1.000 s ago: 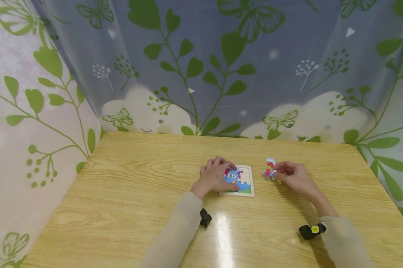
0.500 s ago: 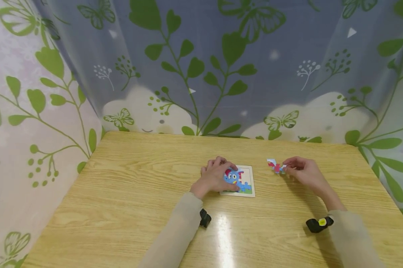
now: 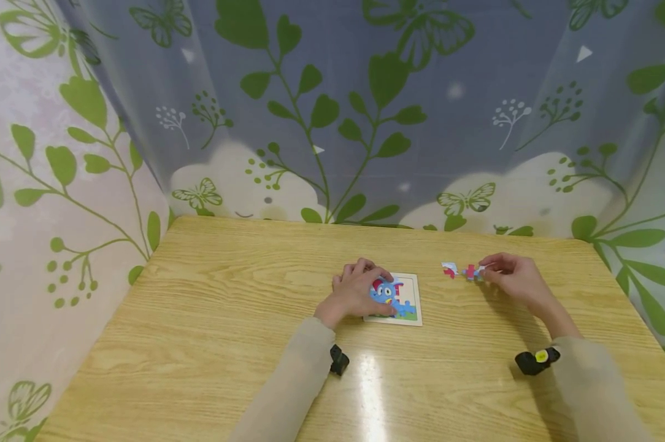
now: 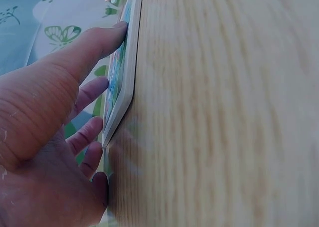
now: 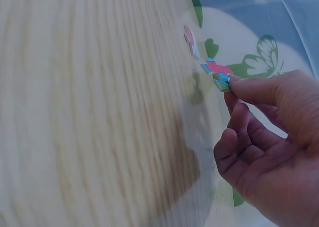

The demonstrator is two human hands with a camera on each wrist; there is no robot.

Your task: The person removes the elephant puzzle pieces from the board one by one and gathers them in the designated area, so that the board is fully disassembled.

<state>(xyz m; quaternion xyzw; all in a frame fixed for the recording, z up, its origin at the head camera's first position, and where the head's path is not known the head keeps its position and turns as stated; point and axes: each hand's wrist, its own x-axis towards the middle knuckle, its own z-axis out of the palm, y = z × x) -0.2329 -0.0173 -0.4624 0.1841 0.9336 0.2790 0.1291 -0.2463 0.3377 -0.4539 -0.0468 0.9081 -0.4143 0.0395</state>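
Observation:
My left hand rests on a small square jigsaw puzzle with a pale wooden frame, showing a blue cartoon animal. In the left wrist view the thumb presses on the picture side, and the other fingers lie at the far edge. The hand hides the puzzle's left part; bare backing shows at its upper right. To the right, my right hand pinches a red-and-blue puzzle piece between thumb and fingertips. In the right wrist view, a green-and-blue part shows right at the fingertips.
A loose red-and-white puzzle piece lies on the wooden table between the puzzle and my right hand. A curtain with leaves and butterflies hangs behind the table's far edge. Both wrists wear black cameras.
My right hand has moved right and slightly away with the pinched puzzle piece, which has separated from the red-and-white piece left on the table. The left hand and puzzle have stayed put.

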